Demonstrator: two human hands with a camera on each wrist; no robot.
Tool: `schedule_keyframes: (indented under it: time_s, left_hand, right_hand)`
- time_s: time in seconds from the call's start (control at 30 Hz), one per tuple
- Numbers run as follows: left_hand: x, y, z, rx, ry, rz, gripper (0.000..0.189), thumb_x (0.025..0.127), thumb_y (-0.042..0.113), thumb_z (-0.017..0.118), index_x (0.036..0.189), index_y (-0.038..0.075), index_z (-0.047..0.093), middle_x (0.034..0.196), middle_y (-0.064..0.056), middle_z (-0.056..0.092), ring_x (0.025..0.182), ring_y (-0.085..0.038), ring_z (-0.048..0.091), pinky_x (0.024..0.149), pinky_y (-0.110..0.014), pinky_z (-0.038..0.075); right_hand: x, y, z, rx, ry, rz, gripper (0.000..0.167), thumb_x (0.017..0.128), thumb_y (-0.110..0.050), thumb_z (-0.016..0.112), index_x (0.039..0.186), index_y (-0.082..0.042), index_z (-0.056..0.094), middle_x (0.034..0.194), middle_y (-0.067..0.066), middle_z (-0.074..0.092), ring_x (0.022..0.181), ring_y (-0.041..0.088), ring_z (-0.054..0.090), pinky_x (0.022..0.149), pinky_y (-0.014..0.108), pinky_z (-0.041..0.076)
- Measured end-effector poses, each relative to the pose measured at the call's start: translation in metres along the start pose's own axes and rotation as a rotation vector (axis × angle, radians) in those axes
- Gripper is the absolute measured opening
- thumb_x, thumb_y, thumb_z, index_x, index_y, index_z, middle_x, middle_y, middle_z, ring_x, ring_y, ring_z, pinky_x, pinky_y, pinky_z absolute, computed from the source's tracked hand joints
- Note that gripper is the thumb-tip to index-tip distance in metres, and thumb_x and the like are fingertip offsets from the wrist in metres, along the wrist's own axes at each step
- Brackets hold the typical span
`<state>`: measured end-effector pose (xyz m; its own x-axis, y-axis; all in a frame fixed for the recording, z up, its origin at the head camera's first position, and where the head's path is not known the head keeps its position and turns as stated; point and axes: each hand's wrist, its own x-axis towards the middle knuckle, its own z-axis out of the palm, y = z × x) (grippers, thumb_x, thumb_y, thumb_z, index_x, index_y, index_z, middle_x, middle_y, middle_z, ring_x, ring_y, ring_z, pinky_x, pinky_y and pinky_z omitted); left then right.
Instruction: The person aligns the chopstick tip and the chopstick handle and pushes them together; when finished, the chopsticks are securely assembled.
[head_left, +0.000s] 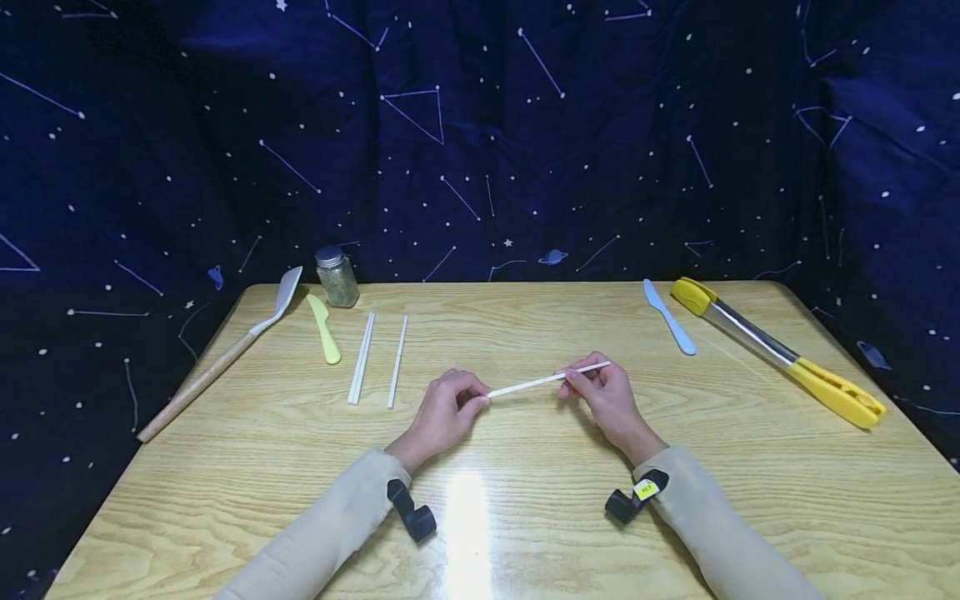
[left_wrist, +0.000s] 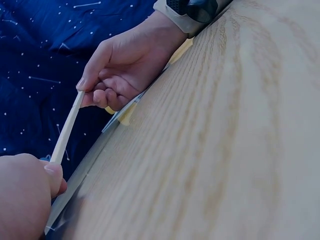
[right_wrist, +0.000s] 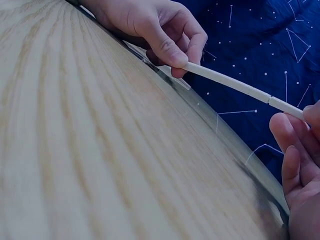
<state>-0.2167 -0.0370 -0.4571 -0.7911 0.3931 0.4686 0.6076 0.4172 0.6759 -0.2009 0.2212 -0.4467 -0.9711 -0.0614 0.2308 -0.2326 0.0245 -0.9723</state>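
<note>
A white chopstick (head_left: pixel 525 385) is held above the table between both hands, its right end tilted up slightly in the head view. My left hand (head_left: pixel 447 410) pinches its left end between thumb and fingers. Toward the other end, my right hand (head_left: pixel 604 400) pinches it, and a short length sticks out past the fingers. Grooves ring the chopstick (right_wrist: pixel 235 84) close to the right hand in the right wrist view. Left of the hands lie a pair of white chopsticks (head_left: pixel 362 358) side by side and a single white chopstick (head_left: pixel 397 362).
On the left are a wooden-handled spatula (head_left: pixel 217 367), a yellow-green knife (head_left: pixel 324 329) and a lidded glass jar (head_left: pixel 337 279). A blue knife (head_left: pixel 670 317) and yellow tongs (head_left: pixel 780 354) lie on the right of the wooden table (head_left: pixel 555 500). A starry dark blue curtain (head_left: pixel 480 150) hangs behind.
</note>
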Motion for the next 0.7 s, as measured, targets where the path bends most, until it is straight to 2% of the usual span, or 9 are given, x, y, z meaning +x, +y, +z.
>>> schedule_keyframes:
  time_s: [0.17, 0.2, 0.23, 0.3, 0.4, 0.43, 0.5, 0.7]
  left_hand:
    - [-0.001, 0.002, 0.0, -0.024, -0.005, 0.012, 0.006, 0.081, 0.003, 0.074, 0.084, 0.007, 0.071, 0.069, 0.0, 0.06, 0.064, -0.01, 0.044, 0.057, -0.023, 0.038]
    - [-0.001, 0.003, 0.0, -0.032, -0.011, 0.013, 0.006, 0.08, 0.003, 0.074, 0.084, 0.007, 0.071, 0.068, 0.0, 0.059, 0.064, -0.009, 0.044, 0.063, -0.025, 0.044]
    - [-0.002, 0.004, 0.001, -0.044, -0.021, 0.019, 0.006, 0.08, 0.003, 0.074, 0.084, 0.006, 0.071, 0.069, 0.0, 0.06, 0.063, -0.008, 0.044, 0.063, -0.027, 0.045]
    - [-0.003, 0.007, 0.002, -0.069, -0.057, 0.025, 0.004, 0.081, 0.004, 0.074, 0.085, 0.005, 0.071, 0.07, 0.0, 0.061, 0.063, -0.006, 0.043, 0.063, -0.028, 0.046]
    - [-0.006, 0.013, 0.006, -0.121, -0.135, 0.026, 0.005, 0.082, 0.006, 0.074, 0.086, 0.006, 0.07, 0.071, 0.0, 0.06, 0.063, -0.005, 0.042, 0.062, -0.023, 0.045]
    - [-0.007, 0.015, 0.007, -0.138, -0.161, 0.026, 0.006, 0.082, 0.007, 0.074, 0.086, 0.007, 0.069, 0.072, 0.0, 0.061, 0.063, -0.004, 0.043, 0.056, -0.021, 0.04]
    - [-0.008, 0.019, 0.01, -0.175, -0.205, 0.018, 0.01, 0.081, 0.008, 0.075, 0.088, 0.007, 0.068, 0.073, -0.001, 0.062, 0.062, -0.003, 0.044, 0.056, -0.019, 0.04]
    - [-0.009, 0.025, 0.013, -0.273, -0.304, 0.011, 0.039, 0.075, 0.004, 0.078, 0.111, 0.0, 0.061, 0.078, -0.003, 0.071, 0.063, 0.0, 0.051, 0.058, -0.019, 0.046]
  right_hand:
    - [0.0, -0.001, -0.001, -0.008, -0.012, 0.009, 0.015, 0.097, -0.002, 0.052, 0.097, 0.013, 0.05, 0.071, -0.005, 0.067, 0.068, 0.003, 0.064, 0.066, 0.016, 0.05]
    - [0.0, -0.001, -0.001, -0.01, -0.015, 0.012, 0.015, 0.097, -0.002, 0.051, 0.097, 0.013, 0.05, 0.071, -0.005, 0.067, 0.068, 0.003, 0.063, 0.066, 0.016, 0.05]
    - [0.0, -0.002, -0.001, -0.007, -0.015, 0.017, 0.014, 0.098, -0.002, 0.05, 0.098, 0.013, 0.049, 0.071, -0.005, 0.067, 0.068, 0.003, 0.063, 0.066, 0.017, 0.05]
    - [0.0, -0.003, -0.001, -0.006, -0.013, 0.029, 0.014, 0.098, -0.002, 0.048, 0.1, 0.012, 0.048, 0.071, -0.005, 0.067, 0.068, 0.003, 0.063, 0.066, 0.017, 0.05]
    - [0.0, -0.003, -0.001, 0.004, -0.023, 0.033, 0.016, 0.1, -0.002, 0.043, 0.105, 0.013, 0.043, 0.074, -0.005, 0.068, 0.067, 0.005, 0.064, 0.064, 0.017, 0.05]
    - [0.001, -0.003, -0.001, 0.009, -0.026, 0.033, 0.017, 0.1, -0.002, 0.042, 0.107, 0.013, 0.042, 0.074, -0.005, 0.068, 0.067, 0.005, 0.064, 0.064, 0.018, 0.05]
    - [0.001, -0.003, 0.0, 0.007, -0.033, 0.031, 0.02, 0.101, -0.002, 0.04, 0.11, 0.015, 0.04, 0.074, -0.006, 0.069, 0.066, 0.006, 0.065, 0.063, 0.018, 0.05]
    - [0.002, -0.002, 0.004, -0.022, -0.052, 0.039, 0.027, 0.1, -0.001, 0.041, 0.117, 0.019, 0.04, 0.075, -0.01, 0.068, 0.063, 0.006, 0.063, 0.063, 0.019, 0.05]
